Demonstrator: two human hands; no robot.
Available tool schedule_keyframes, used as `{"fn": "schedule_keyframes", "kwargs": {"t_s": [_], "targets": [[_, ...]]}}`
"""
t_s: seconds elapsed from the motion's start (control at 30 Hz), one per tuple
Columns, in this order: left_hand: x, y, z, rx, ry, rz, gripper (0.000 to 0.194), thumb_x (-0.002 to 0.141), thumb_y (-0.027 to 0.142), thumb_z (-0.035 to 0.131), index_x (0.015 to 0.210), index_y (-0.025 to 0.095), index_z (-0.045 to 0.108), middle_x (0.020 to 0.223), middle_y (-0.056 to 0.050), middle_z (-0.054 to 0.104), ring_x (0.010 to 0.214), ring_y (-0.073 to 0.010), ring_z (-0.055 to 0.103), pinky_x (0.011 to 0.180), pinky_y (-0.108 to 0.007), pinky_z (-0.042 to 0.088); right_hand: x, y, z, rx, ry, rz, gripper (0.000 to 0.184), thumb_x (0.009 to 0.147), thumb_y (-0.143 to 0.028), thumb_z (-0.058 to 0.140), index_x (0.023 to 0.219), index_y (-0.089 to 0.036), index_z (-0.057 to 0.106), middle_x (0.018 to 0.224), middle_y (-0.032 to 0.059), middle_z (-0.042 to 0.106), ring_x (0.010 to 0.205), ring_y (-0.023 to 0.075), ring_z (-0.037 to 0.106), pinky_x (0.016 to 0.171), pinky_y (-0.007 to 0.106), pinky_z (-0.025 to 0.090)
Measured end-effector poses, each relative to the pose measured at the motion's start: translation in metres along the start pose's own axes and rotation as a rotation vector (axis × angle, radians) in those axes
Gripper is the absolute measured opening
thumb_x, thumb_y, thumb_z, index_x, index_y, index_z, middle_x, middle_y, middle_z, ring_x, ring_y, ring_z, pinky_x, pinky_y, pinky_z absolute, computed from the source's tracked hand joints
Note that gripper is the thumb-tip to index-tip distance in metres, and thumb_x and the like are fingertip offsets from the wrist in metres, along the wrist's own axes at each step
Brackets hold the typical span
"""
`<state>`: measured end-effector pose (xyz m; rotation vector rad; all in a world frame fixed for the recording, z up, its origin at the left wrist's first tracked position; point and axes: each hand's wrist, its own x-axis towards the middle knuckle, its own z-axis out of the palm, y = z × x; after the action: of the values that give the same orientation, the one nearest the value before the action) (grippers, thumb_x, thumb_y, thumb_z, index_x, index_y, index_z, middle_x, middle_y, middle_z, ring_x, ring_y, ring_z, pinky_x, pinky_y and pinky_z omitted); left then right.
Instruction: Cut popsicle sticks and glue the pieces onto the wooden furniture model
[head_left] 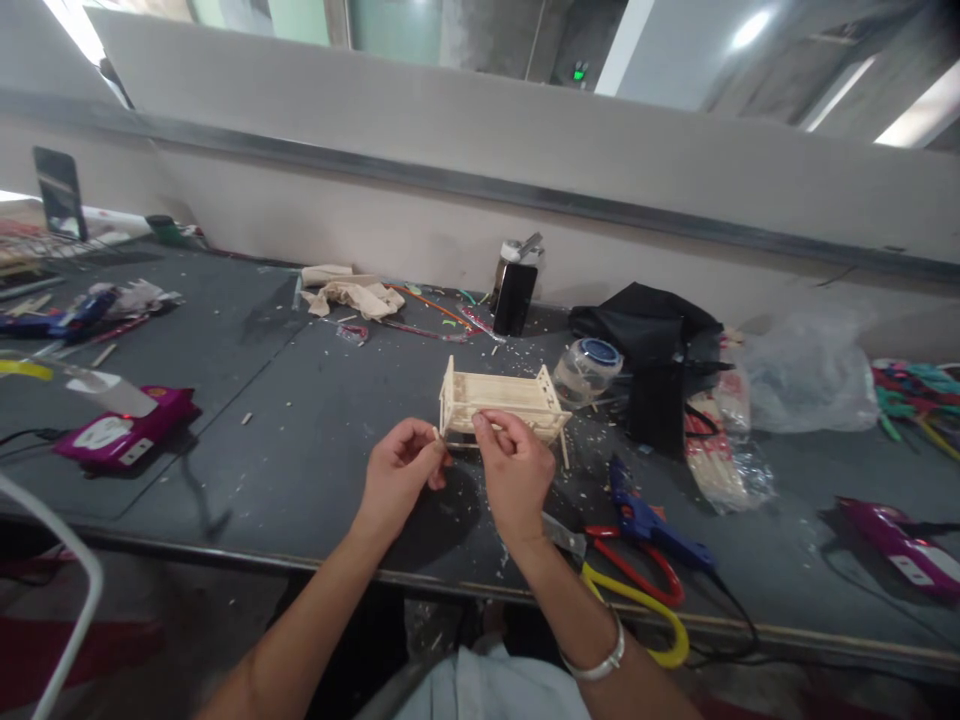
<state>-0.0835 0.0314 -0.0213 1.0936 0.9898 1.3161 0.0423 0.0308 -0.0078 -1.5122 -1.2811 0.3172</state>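
A small model made of pale wooden sticks (499, 390), like a little bed or cart with raised ends, stands on the dark worktable in front of me. My left hand (401, 470) is closed in a pinch at its near left corner, with the pale tip of a small wooden stick (436, 433) showing at the fingertips. Thumb and forefinger of my right hand (519, 470) are pressed together in front of the model's near side. Whatever lies between those fingers is too small to make out. The right hand covers part of the model's front.
Right of my hands lie a blue glue gun (660, 525) and scissors with red and yellow handles (671, 640). Behind are a clear jar (589, 370), a black bag (660, 350) and a propped phone (515, 300). A purple power box (124, 430) sits left. Scraps litter the table (300, 450).
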Motion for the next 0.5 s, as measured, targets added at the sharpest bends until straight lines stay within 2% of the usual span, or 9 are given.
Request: {"fn": "schedule_keyframes", "kwargs": {"t_s": [0.37,0.43,0.5], "targets": [[-0.001,-0.002,-0.001,0.032,-0.014,-0.023,0.013,0.074,0.025,0.064,0.075,0.017,0.054,0.057,0.005,0.059,0.044,-0.0059,0.05,0.047,-0.018,0.041,-0.006,0.0,0.001,-0.011,0.035,-0.047,0.023,0.083,-0.036,0.057,0.083,-0.018,0.07,0.055,-0.0051,0.048,0.051,0.0103,0.042,0.058,0.023,0.038],[-0.001,-0.002,-0.002,0.043,-0.046,-0.023,0.011,0.075,0.024,0.062,0.074,0.017,0.054,0.057,0.005,0.059,0.044,-0.0061,0.05,0.048,-0.018,0.041,-0.011,-0.003,-0.004,-0.009,0.012,-0.054,0.021,0.082,-0.035,0.058,0.082,-0.018,0.069,0.054,-0.006,0.045,0.051,0.0102,0.042,0.058,0.022,0.039],[-0.002,-0.002,-0.003,0.098,-0.094,-0.018,0.011,0.076,0.025,0.059,0.071,0.017,0.054,0.057,0.005,0.058,0.044,-0.0063,0.05,0.047,-0.018,0.04,-0.019,-0.006,-0.011,-0.004,-0.077,-0.047,0.017,0.082,-0.034,0.059,0.08,-0.019,0.068,0.053,-0.007,0.042,0.05,0.0098,0.041,0.056,0.022,0.038]]}}
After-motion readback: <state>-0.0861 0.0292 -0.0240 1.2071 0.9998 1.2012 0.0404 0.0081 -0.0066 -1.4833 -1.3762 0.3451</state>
